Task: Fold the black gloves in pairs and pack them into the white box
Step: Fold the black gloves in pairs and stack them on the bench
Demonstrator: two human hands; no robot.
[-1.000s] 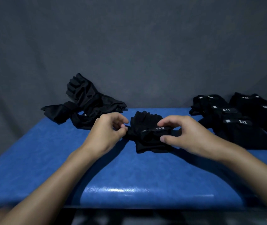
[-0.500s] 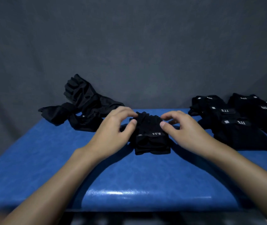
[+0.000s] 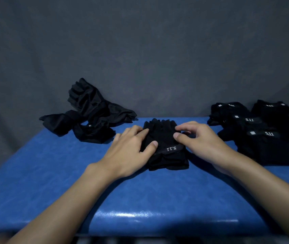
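One folded bundle of black fabric gloves (image 3: 166, 150), marked "5.11" in grey, lies on the glossy blue table (image 3: 52, 182). Two bare hands press on it. The left hand (image 3: 129, 150) lies flat over its left side with straight fingers. The right hand (image 3: 200, 140) sets its thumb and bent fingertips on its right side, gripping nothing. Left of the bundle is one loose heap of unfolded black gloves (image 3: 91, 117), too tangled to count. Right of it, well apart, is a group of folded black gloves (image 3: 263, 138) showing five "5.11" marks.

Obscured and cropped items
Folded glove pair (image 3: 166, 155): left edge under left hand (image 3: 131, 150). Glove stack (image 3: 263, 147) beyond right hand (image 3: 201, 140): cropped by frame edge.
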